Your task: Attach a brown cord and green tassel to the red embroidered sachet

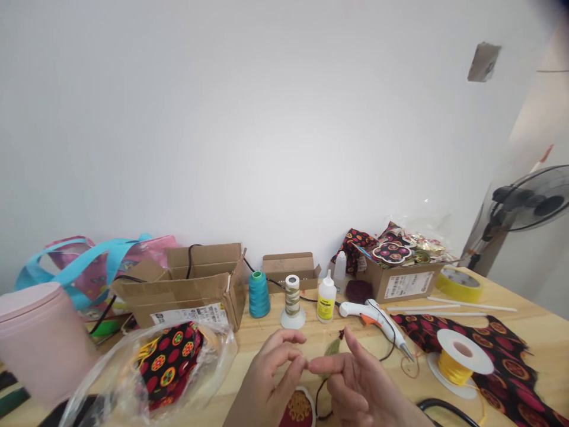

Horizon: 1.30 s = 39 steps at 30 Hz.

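My left hand [278, 376] is curled, its thumb and a finger pinched close together. Anything between those fingertips is too small to make out. My right hand [362, 382] has its index finger stretched out to touch the left fingertips; its thumb points up and apart, the other fingers bent. Below and between the hands lies a red piece with a gold pattern and pale rim [299, 408], partly covered by my left hand. A dark cord [320, 400] runs beside it. Just behind my right hand is an olive-green tassel [333, 347] with a dark top.
Behind the hands stand a teal thread cone [259, 295], a green-white thread spool [292, 299] and a glue bottle [326, 299]. Right are a glue gun [376, 317], yellow cord spool [457, 365] and patterned cloth [507, 362]. Left are a cardboard box [186, 296] and plastic bag [217, 356].
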Tool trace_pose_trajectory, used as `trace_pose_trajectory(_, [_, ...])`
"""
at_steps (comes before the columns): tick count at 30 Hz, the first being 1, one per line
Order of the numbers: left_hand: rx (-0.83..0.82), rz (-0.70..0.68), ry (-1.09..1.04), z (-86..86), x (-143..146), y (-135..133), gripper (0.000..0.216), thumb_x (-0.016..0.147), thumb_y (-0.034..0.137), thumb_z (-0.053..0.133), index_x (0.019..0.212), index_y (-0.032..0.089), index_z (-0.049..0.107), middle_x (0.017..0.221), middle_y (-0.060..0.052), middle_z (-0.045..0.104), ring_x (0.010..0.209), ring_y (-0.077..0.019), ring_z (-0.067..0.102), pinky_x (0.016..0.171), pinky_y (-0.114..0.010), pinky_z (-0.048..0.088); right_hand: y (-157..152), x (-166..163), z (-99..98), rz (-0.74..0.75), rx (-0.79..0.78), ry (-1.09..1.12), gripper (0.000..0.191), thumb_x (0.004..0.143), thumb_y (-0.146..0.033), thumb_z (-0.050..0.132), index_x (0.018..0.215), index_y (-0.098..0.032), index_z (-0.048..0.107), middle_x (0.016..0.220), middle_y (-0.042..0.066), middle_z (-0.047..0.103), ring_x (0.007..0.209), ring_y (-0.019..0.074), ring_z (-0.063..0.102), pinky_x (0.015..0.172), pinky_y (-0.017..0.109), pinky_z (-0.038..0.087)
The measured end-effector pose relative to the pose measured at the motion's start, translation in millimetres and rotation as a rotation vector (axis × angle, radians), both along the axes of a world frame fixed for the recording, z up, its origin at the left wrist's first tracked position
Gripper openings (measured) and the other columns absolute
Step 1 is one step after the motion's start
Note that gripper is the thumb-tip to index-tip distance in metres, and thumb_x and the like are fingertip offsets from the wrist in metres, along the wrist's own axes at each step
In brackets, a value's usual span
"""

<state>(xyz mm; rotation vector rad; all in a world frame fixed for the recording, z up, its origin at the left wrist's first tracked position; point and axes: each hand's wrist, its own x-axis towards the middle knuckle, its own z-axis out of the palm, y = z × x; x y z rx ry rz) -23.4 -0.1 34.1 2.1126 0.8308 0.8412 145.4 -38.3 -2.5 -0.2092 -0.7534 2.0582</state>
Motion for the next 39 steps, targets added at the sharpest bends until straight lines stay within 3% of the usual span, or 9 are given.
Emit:
trace_pose_trajectory(4, [-0.188, 0.001, -0.141, -1.8, 3.6, -2.4, 0.024, 0.074, 0.033, 0.047, 0.088, 0.021, 0.063, 0.108, -0.006, 0.054, 0.104, -0.0195, 0.045, 0.09, -0.03, 0.033, 0.1, -1.5, 0.3, -0.02, -0.018, -0.023, 0.059, 0.08, -0.056, 0.027, 0.105, -0.009, 0.053, 0.038, -0.005, 0.038, 0.028, 0.0031, 0.02, 0.027, 0.012, 0.017])
trace_pose_trajectory(9, [-0.598, -0.02, -0.503, -4.3, 14.8, -8.4, 0.028, 0.075, 0.034, 0.046, 0.08, 0.015, 0.066, 0.086, -0.007, 0.065, 0.09, -0.0207, 0.055, 0.086, -0.033, 0.038, -1.6, -11.4, 0.5, -0.076, 0.065, -0.141, 0.053, 0.078, -0.055, 0.036, 0.116, -0.018, 0.042, 0.05, -0.003, 0.046, 0.032, 0.0028, 0.028, 0.032, 0.012, 0.019])
trace_pose_trajectory(12, [-0.739, -0.017, -0.673, -9.7, 18.0, -8.3, 0.028, 0.074, 0.034, 0.047, 0.074, 0.013, 0.065, 0.082, -0.008, 0.065, 0.09, -0.0211, 0.055, 0.084, -0.033, 0.04, -0.5, -20.4, -4.3, -0.115, 0.128, -0.25, 0.062, 0.074, -0.055, 0.044, 0.124, -0.02, 0.03, 0.056, -0.001, 0.048, 0.042, 0.0045, 0.037, 0.038, 0.013, 0.022])
trace_pose_trajectory(16, [-0.813, 0.102, -0.709, -16.4, 16.2, -5.6, 0.027, 0.071, 0.036, 0.052, 0.078, 0.013, 0.064, 0.088, -0.01, 0.065, 0.096, -0.0233, 0.053, 0.075, -0.031, 0.046, -1.0, -30.2, -10.6, -0.121, 0.273, -0.34, 0.081, 0.068, -0.059, 0.048, 0.13, -0.023, 0.011, 0.06, -0.001, 0.049, 0.047, 0.0061, 0.038, 0.044, 0.016, 0.024])
trace_pose_trajectory(22, [-0.835, 0.234, -0.733, -12.1, 16.1, -7.4, 0.029, 0.064, 0.039, 0.057, 0.075, 0.012, 0.065, 0.086, -0.011, 0.066, 0.093, -0.0272, 0.055, 0.057, -0.03, 0.051, -9.0, -31.6, -4.2, -0.116, 0.344, -0.459, 0.087, 0.065, -0.052, 0.058, 0.13, -0.026, 0.007, 0.067, -0.001, 0.046, 0.059, 0.009, 0.04, 0.056, 0.021, 0.028])
trace_pose_trajectory(30, [-0.771, 0.176, -0.767, 5.0, 17.6, -17.1, 0.027, 0.062, 0.037, 0.06, 0.075, 0.013, 0.067, 0.085, -0.01, 0.067, 0.089, -0.0249, 0.058, 0.079, -0.033, 0.046, -1.7, -22.0, -1.9, -0.027, 0.337, -0.4, 0.088, 0.064, -0.068, 0.041, 0.13, -0.023, 0.004, 0.066, -0.001, 0.045, 0.053, 0.0086, 0.035, 0.052, 0.02, 0.026])
trace_pose_trajectory(35, [-0.623, 0.132, -0.572, 4.6, 11.4, -9.8, 0.025, 0.067, 0.035, 0.056, 0.077, 0.015, 0.068, 0.085, -0.008, 0.068, 0.085, -0.0218, 0.06, 0.081, -0.031, 0.044, -1.7, -19.6, -7.8, -0.077, 0.299, -0.34, 0.084, 0.065, -0.071, 0.033, 0.13, -0.023, 0.01, 0.064, 0.0, 0.043, 0.049, 0.008, 0.033, 0.049, 0.019, 0.026])
trace_pose_trajectory(39, [-0.408, 0.207, -0.362, 1.3, 3.7, -3.2, 0.024, 0.069, 0.034, 0.054, 0.08, 0.018, 0.067, 0.081, -0.005, 0.068, 0.079, -0.0197, 0.061, 0.074, -0.026, 0.047, -3.5, -19.2, -9.9, -0.123, 0.331, -0.422, 0.08, 0.068, -0.066, 0.038, 0.13, -0.024, 0.01, 0.064, -0.001, 0.042, 0.048, 0.0073, 0.033, 0.044, 0.017, 0.022])
